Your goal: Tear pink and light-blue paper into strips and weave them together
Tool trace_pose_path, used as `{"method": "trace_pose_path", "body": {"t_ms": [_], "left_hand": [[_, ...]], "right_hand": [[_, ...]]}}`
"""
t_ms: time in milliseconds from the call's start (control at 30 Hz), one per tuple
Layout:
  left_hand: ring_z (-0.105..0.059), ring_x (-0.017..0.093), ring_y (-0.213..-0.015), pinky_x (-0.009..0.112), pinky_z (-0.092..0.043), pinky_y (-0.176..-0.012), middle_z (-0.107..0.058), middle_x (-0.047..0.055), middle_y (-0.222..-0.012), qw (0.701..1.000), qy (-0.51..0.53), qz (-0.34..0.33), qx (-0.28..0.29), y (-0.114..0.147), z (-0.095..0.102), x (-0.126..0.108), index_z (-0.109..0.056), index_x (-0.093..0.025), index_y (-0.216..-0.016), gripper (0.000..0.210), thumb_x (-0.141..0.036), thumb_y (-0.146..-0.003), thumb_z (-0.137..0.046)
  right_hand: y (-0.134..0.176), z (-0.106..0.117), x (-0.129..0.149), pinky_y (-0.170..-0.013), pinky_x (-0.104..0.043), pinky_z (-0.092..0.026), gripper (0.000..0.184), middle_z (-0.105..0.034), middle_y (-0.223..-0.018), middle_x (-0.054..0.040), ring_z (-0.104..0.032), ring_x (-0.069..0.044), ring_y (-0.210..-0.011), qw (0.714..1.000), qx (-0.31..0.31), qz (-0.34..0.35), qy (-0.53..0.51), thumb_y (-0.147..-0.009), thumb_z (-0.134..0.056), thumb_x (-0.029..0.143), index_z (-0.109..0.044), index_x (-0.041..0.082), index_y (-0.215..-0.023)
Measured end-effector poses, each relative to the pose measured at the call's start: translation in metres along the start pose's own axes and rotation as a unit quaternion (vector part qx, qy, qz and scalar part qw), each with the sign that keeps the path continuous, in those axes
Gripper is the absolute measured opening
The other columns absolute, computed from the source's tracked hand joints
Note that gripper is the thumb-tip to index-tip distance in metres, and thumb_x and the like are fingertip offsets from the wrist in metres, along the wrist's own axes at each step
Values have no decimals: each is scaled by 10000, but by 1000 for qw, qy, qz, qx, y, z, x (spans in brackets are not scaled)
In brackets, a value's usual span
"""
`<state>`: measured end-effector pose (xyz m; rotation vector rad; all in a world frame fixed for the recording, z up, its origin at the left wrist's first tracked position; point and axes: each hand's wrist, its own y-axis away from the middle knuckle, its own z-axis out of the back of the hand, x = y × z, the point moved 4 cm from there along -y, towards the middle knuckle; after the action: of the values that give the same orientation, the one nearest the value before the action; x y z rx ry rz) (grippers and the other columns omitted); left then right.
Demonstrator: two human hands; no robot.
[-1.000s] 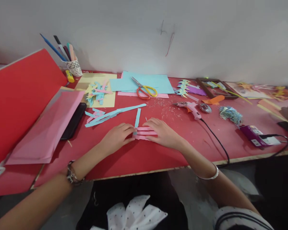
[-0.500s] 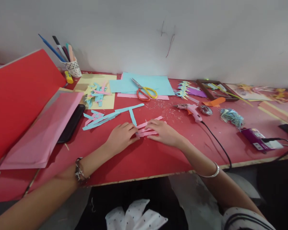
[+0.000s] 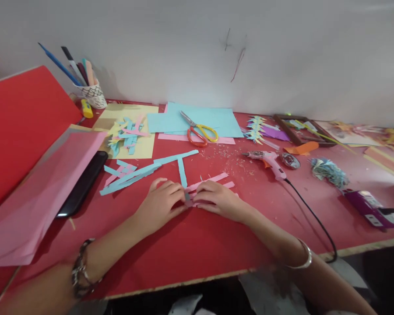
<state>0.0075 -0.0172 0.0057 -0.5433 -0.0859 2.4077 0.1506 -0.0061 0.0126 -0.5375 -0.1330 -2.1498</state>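
Pink paper strips (image 3: 223,176) lie between my hands on the red tabletop, spread like fingers to the right. My left hand (image 3: 164,202) pinches their left ends, where a bit of blue paper shows. Across the strips rests my right hand (image 3: 217,197), its fingertips bent down and closed on them. The exact hold is partly hidden under the fingers. A loose blue paper strip (image 3: 182,172) stands just above my left fingertips. Farther left are longer blue strips (image 3: 131,178) and a small pink-and-blue woven piece (image 3: 120,169).
Scissors (image 3: 199,129) lie on blue sheets (image 3: 216,117) at the back. A pink glue gun (image 3: 269,162) with a black cord is to the right, near a purple power strip (image 3: 369,208). Pink sheets (image 3: 55,183) partly cover a black phone (image 3: 85,183) at left.
The view has shifted, so the table sits lower in the picture. My right hand has moved left along the pink strips, closer to my left hand. Both hands stay on the strips.
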Motion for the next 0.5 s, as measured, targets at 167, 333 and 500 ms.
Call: {"method": "trace_pose_path", "body": {"t_ms": [167, 333, 500], "left_hand": [[-554, 163, -790, 353, -346, -786, -619, -9, -831, 999, -33, -29, -18, 2, 0, -4, -534, -186, -728, 46, -193, -767, -512], [-572, 171, -764, 320, -409, -733, -643, 16, -836, 990, -100, -80, -53, 6, 0, -9, -570, -170, -760, 106, -107, -749, -486], [-574, 167, -719, 316, -446, -690, -644, 22, -806, 988, -115, -92, -53, 7, 0, -10, -582, -172, -740, 168, -102, -771, -432]], "right_hand": [[3, 2, 1, -724, -269, -419, 154, -566, -906, -59, -512, -151, -841, 995, -9, -87, 54, -807, -473, 214, -612, 196, -869], [9, 3, 3, -689, -314, -401, 181, -575, -961, -86, -525, -204, -854, 967, 2, -209, 148, -796, -478, 214, -573, 187, -947], [10, 3, 1, -691, -318, -367, 161, -601, -876, -73, -527, -209, -832, 967, -15, -219, 132, -785, -503, 261, -566, 164, -897]]}}
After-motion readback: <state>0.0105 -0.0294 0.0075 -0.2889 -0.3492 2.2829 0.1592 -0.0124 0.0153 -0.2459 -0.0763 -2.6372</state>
